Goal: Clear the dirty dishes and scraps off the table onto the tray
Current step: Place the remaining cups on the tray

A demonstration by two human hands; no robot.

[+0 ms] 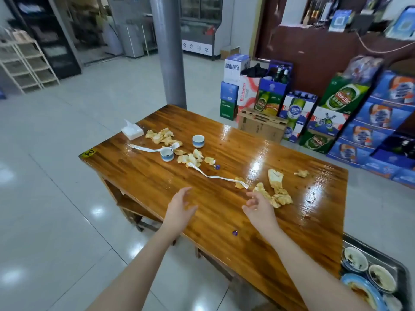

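Head camera looks down: the tray (381,257) of dirty bowls (354,258) sits by the table's (224,221) near right end. Left hand (179,207) and right hand (260,207) hover loosely spread, holding nothing. Crumpled scraps (277,196) lie just beyond the right hand, two cups (167,154) farther left.

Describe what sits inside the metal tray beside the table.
The tray holds a soiled bowl, a second bowl and a blue-rimmed plate with orange residue. Its floor under them is covered, and the frame cuts off the rest.
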